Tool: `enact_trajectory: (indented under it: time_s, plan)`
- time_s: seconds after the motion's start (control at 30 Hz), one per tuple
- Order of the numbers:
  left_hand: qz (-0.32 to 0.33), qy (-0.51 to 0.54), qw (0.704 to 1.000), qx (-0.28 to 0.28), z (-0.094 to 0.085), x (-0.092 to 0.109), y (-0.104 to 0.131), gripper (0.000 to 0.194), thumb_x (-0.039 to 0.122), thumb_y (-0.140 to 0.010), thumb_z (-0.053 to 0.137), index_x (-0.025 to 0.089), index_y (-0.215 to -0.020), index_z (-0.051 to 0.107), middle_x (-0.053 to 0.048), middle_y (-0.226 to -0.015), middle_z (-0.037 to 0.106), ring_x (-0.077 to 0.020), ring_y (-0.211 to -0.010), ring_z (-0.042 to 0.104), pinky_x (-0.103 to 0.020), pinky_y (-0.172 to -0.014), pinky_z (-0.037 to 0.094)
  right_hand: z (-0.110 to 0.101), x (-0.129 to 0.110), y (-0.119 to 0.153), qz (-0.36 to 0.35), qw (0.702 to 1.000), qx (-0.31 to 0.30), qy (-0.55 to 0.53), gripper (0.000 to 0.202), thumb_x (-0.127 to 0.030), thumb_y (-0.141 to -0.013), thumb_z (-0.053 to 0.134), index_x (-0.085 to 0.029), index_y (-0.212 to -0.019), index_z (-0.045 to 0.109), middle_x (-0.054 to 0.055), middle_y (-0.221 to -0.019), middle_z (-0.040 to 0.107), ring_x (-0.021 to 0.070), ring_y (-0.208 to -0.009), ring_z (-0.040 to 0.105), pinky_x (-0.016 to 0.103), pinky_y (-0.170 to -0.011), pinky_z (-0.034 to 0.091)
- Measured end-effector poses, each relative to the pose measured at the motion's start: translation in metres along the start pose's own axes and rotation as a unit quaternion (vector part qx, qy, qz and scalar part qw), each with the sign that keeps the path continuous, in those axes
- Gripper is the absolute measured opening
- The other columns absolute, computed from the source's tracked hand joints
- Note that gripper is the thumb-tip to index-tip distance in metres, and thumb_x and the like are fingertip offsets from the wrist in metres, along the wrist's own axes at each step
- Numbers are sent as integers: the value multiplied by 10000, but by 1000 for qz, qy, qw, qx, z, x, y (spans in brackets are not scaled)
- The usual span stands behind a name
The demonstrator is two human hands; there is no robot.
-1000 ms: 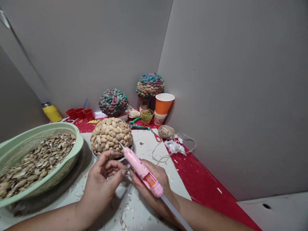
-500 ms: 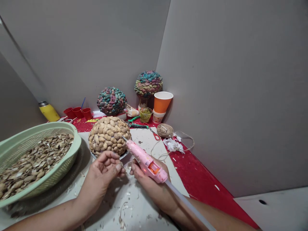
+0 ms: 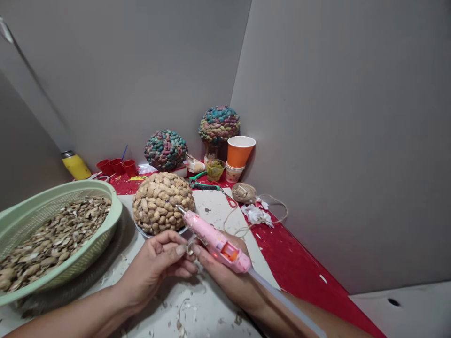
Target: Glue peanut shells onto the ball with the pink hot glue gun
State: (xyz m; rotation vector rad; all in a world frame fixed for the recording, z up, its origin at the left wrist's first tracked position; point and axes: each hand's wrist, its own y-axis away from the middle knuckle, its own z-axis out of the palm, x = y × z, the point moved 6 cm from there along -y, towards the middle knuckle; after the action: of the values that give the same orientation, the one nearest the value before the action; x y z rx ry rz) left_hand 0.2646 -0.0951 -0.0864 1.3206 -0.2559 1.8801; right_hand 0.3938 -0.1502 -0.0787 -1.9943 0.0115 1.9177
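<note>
My right hand (image 3: 225, 270) is wrapped round a pink glue gun (image 3: 214, 237), whose metal tip points at a dome of peanut shells (image 3: 162, 202). A clear glue stick (image 3: 285, 300) trails from the gun's back end. Between my right thumb and fingertips is a small piece of peanut shell (image 3: 190, 249). The fingers of my left hand (image 3: 162, 258) are pinched together at that same piece, so both hands meet in front of the dome. Under the dome shows the rim of a bowl (image 3: 141, 231).
At left stands a green basket (image 3: 114, 206) of peanut shells. Behind are two coloured shell balls (image 3: 166, 150), red cups (image 3: 116, 165), an orange cup (image 3: 240, 152), pliers (image 3: 206, 186), scissors (image 3: 230, 202) and a twine ball (image 3: 244, 193). Shell crumbs litter the white board (image 3: 207, 305).
My left hand has moved right, and its fingertips now touch the shell piece at my right fingers. The glue gun stays in my right hand. The whole view has shifted slightly.
</note>
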Motion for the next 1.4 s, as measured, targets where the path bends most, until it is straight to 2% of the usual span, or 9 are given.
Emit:
enact_trajectory:
  time_s: [0.23, 0.37, 0.53, 0.87, 1.03, 1.17, 1.4]
  plan:
    - [-36, 77, 995, -42, -1, -7, -3, 202, 217, -730, 842, 125, -786, 671, -48, -776, 747, -120, -671, 710, -212, -643, 603, 0, -1, 0, -50, 998, -16, 22, 207, -283, -877, 632, -183, -725, 533, -30, -661, 482, 102, -557, 425, 208, -494, 392]
    - [-39, 84, 995, -47, -1, -7, -3, 217, 210, -692, 867, 122, -775, 687, -35, -724, 731, -113, -640, 699, -205, -627, 598, 0, 5, 1, -51, 998, -23, 41, 216, -304, -896, 624, -178, -735, 553, -8, -699, 525, 122, -603, 488, 224, -538, 441]
    - [-38, 73, 996, -42, 0, -7, -2, 267, 219, -637, 901, 115, -781, 701, -39, -707, 733, -110, -618, 694, -203, -617, 589, 0, 5, 1, -66, 996, -32, 58, 201, -279, -895, 628, -183, -740, 545, -15, -707, 524, 117, -608, 482, 215, -542, 431]
    - [-12, 50, 998, -36, -5, -5, -2, 257, 215, -661, 885, 128, -813, 697, -17, -707, 716, -106, -624, 672, -235, -645, 566, 3, 1, -4, -16, 999, -48, 8, 242, -324, -862, 641, -180, -709, 521, -28, -651, 478, 112, -571, 432, 217, -501, 392]
    - [-4, 49, 998, -34, -4, -4, -3, 243, 202, -672, 876, 134, -792, 676, -10, -722, 706, -107, -661, 665, -230, -670, 549, 3, 2, -5, -12, 999, -41, 19, 155, -313, -853, 640, -169, -805, 612, 3, -707, 571, 144, -630, 539, 237, -559, 474]
    - [-3, 56, 997, -44, -2, -4, -3, 243, 188, -685, 865, 140, -815, 665, -5, -746, 698, -106, -671, 660, -239, -682, 550, 4, 9, -3, 7, 998, -57, 5, 211, -328, -881, 645, -137, -968, 661, 36, -795, 635, 156, -668, 588, 257, -605, 517]
    - [0, 64, 996, -54, -2, -4, -2, 236, 180, -712, 846, 138, -843, 654, -7, -759, 682, -95, -654, 635, -235, -665, 546, 6, 8, -1, 13, 997, -69, -14, 222, -353, -894, 648, -136, -938, 657, 54, -839, 646, 174, -720, 612, 286, -648, 538]
